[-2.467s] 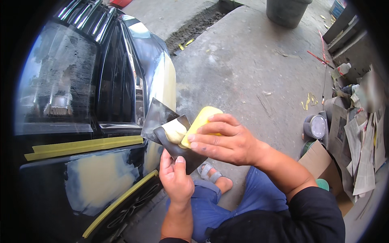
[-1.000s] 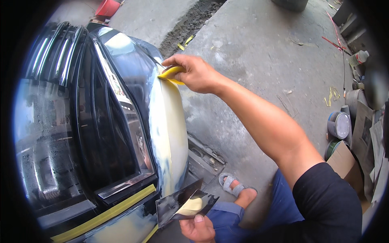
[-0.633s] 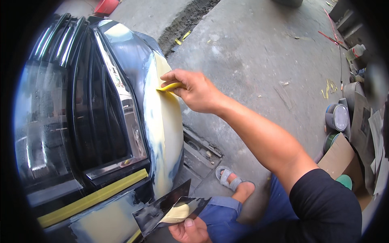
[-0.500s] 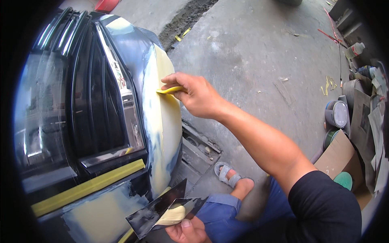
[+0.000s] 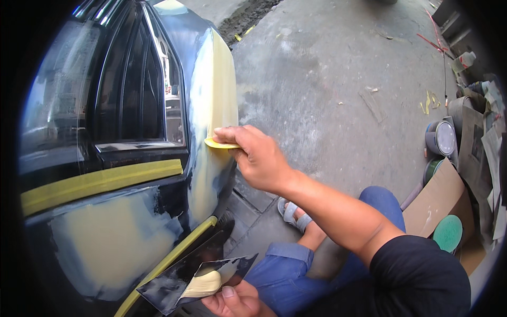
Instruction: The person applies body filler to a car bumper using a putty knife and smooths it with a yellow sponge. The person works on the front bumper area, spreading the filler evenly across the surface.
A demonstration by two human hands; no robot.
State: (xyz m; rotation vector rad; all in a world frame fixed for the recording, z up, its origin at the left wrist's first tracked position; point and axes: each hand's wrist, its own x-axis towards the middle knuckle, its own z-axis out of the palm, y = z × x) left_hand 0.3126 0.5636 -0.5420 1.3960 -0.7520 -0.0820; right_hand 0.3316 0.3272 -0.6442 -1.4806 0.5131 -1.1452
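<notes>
My right hand (image 5: 259, 161) pinches a yellow flexible filler spreader (image 5: 222, 144). Its edge presses against cream body filler (image 5: 222, 84) that covers the bulging edge of a car body panel. Low in the view, my left hand (image 5: 235, 301) grips dark flat plates (image 5: 195, 274), thumb on top. A mound of cream filler (image 5: 203, 284) sits on them. To the left is the dark car body, with black slatted trim (image 5: 132, 79) and a strip of yellow masking tape (image 5: 105, 185). Below the tape spreads another cream filler patch (image 5: 116, 238).
Grey concrete floor (image 5: 327, 105) stretches away on the right. Along the right side stand a paint can (image 5: 440, 138), a cardboard box (image 5: 433, 201), a green disc (image 5: 448, 233) and a plastic bottle (image 5: 463, 62). My sandalled foot (image 5: 296, 214) is below my right arm.
My right hand has drawn the spreader down along the filler-coated edge toward me. The plates in my left hand have shifted left and slightly down. The whole view has shifted over the car.
</notes>
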